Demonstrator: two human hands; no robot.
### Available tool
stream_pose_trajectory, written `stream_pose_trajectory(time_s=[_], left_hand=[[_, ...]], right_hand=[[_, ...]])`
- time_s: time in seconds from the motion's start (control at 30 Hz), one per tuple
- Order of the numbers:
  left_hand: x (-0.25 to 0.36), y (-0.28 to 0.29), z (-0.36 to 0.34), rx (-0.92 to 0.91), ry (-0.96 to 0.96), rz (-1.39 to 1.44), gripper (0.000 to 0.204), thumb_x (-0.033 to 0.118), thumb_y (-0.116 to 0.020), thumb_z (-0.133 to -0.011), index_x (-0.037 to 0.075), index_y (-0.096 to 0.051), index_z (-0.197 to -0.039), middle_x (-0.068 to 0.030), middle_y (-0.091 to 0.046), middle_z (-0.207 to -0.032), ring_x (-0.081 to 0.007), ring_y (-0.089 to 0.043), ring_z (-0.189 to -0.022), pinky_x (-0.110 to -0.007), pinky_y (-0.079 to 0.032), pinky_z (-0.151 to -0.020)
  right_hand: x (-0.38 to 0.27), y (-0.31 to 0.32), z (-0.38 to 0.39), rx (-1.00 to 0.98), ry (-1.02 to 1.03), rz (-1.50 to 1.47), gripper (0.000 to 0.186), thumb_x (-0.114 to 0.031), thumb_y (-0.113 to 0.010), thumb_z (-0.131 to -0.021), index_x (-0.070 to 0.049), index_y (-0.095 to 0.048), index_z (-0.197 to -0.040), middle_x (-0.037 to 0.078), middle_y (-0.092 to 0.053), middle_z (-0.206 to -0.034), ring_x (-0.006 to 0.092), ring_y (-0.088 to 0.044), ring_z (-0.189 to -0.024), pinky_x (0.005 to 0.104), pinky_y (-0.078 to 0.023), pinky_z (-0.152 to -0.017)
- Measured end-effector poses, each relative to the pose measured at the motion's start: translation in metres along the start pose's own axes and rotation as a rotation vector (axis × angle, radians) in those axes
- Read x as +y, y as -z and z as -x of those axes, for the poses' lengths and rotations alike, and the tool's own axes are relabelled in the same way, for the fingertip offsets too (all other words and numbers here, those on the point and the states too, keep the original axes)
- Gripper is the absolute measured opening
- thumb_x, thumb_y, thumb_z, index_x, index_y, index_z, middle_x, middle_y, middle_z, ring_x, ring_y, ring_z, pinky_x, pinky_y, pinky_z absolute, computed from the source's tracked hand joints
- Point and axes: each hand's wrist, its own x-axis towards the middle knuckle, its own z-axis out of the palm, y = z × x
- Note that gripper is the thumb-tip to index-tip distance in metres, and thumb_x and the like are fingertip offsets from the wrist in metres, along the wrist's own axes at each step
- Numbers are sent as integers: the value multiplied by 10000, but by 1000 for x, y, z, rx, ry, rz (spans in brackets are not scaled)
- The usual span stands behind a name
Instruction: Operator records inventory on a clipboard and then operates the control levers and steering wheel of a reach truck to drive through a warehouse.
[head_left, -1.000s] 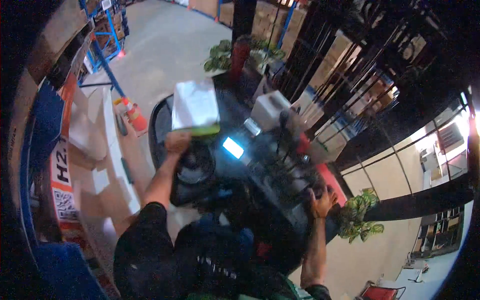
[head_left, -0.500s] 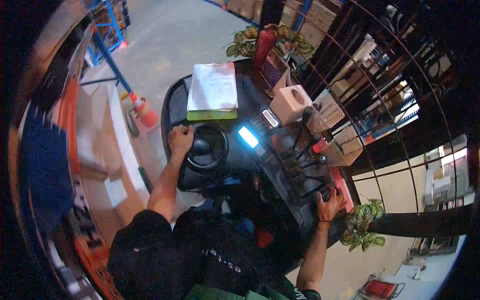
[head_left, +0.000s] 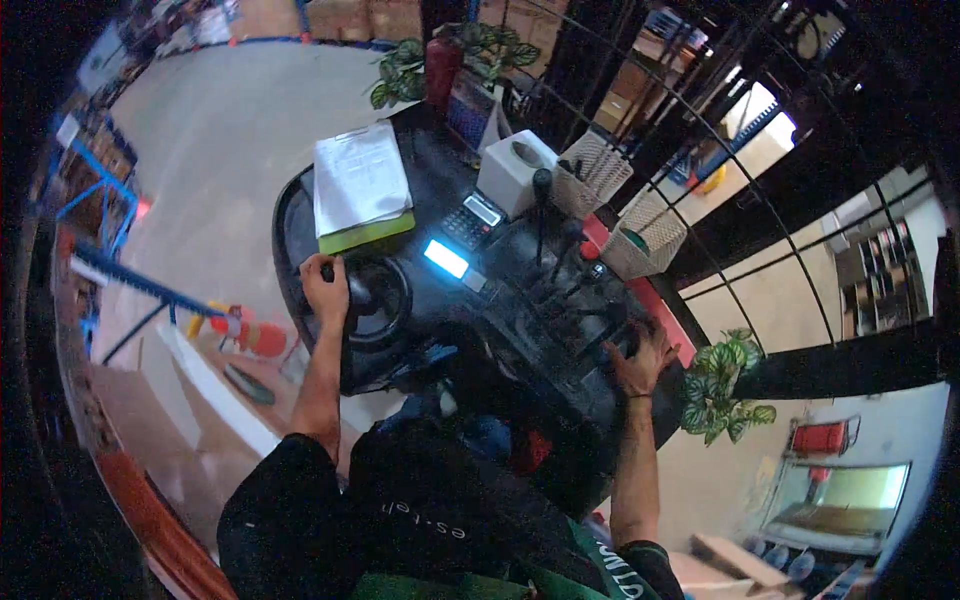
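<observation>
Since the earlier frame the view has swung: steering wheel, dash and clipboard now sit higher and more central, and more bare concrete floor [head_left: 230, 150] shows at upper left. Both hands stay where they were, left on the wheel, right on the levers.

Left hand [head_left: 326, 285] is closed around the knob on the left rim of the black steering wheel [head_left: 378, 300], fingers wrapped over it, forearm running straight down toward the lower edge. Right hand [head_left: 640, 355] rests on the black control levers [head_left: 590, 310] at the right end of the dash, fingers spread and curled over a lever top; cannot tell if it truly grips one.

On the dash panel [head_left: 440, 180] beyond the wheel: a clipboard with white papers on a green pad [head_left: 362, 190] at the far left corner, a lit blue-white display [head_left: 446, 258] just right of the wheel, a dark calculator-like keypad [head_left: 470, 218] just beyond the display, and a white box with a round hole [head_left: 516, 172] at the far edge. Two woven baskets [head_left: 620, 215] sit near the right far edge, beside a tall lever. A red fire extinguisher [head_left: 440, 65] and green leafy plants [head_left: 395, 75] stand beyond the dash. Another green plant [head_left: 725, 385] is at right, near the right hand. Black metal cage bars [head_left: 700, 130] arc overhead at right. Blue racking [head_left: 110, 270] and orange-white cones [head_left: 245, 335] lie on the floor at left. Person wears a dark top.
</observation>
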Motion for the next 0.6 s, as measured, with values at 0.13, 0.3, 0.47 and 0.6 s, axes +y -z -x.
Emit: stream_pose_trajectory(time_s=[0.13,0.3,0.47,0.6], left_hand=[[78,-43,7,-109,-121,-73,379,286,-737,-867,29,-625,-1122,-145,-555,-1168,-342,-513,-1151,-440,-399,-1029],[140,-106,46,-272,-79,298,461,284,-768,-840,12,-604,-1174,-202,-598,-1202,-360,-543,-1167,-431,-404,-1035],[186,-86,152,-597,-213,271,509,287,-776,-831,5,-596,-1215,-207,-595,-1245,-352,-551,-1183,-429,-425,-1021],[203,-71,191,-600,-486,216,538,290,-780,-819,2,-575,-1225,-213,-582,-1274,-362,-554,-1184,-433,-437,-1022]], right_hand=[[31,31,-16,-3,-37,44,869,-750,-722,-638,-138,-646,-1250,182,-440,-1450,412,-347,-1376,657,-52,-1156],[64,51,-26,127,64,-94,720,-693,-767,-634,-175,-703,-1131,125,-487,-1367,344,-365,-1346,614,-103,-1145],[119,67,6,115,32,-88,706,-724,-744,-646,-175,-714,-1089,92,-505,-1333,326,-388,-1319,608,-117,-1136],[155,64,41,117,22,-132,730,-752,-716,-654,-167,-715,-1093,100,-500,-1344,324,-383,-1330,617,-107,-1137]])
